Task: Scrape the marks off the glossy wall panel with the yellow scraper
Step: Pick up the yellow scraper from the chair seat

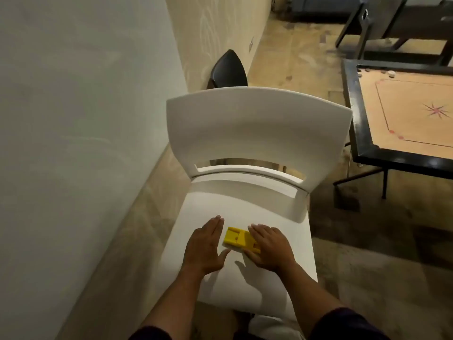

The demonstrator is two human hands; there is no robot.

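The flat yellow plastic scraper (pixel 239 239) lies mid-seat on the white plastic chair (pixel 257 133); left hand (pixel 207 246) flat beside it with fingers released, right hand (pixel 268 247) fingers straight, resting on its right edge.

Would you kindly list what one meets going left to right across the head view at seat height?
Wall panel → left hand → yellow scraper → right hand.

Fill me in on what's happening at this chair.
A person leans over a white chair with a yellow scraper lying on its seat. The right hand rests on the scraper's right end; the left hand lies flat beside it. The glossy wall panel on the left is untouched.
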